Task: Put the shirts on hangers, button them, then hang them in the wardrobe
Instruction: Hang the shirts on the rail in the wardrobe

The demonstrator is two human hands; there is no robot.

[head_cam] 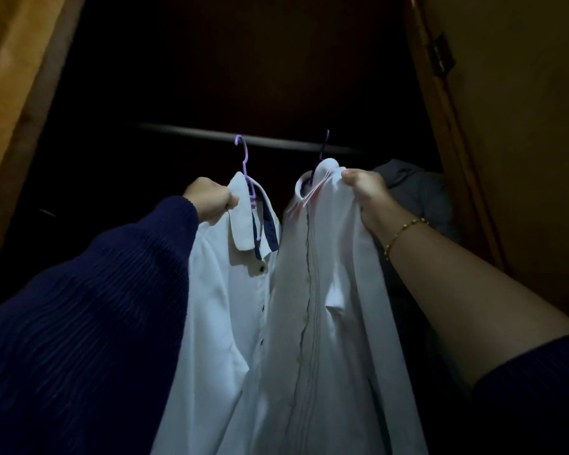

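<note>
Two white shirts are held up toward the wardrobe rail. The left shirt, with a navy-lined collar and dark buttons, hangs on a lilac hanger; my left hand grips its shoulder beside the collar. The right shirt, buttoned down the front, sits on a dark purple hanger; my right hand grips its collar and shoulder. Both hanger hooks are level with the rail, and I cannot tell if they rest on it.
The wardrobe interior is dark. A grey garment hangs at the rail's right end behind my right hand. Wooden wardrobe sides frame the opening, and the right-hand door carries a metal hinge.
</note>
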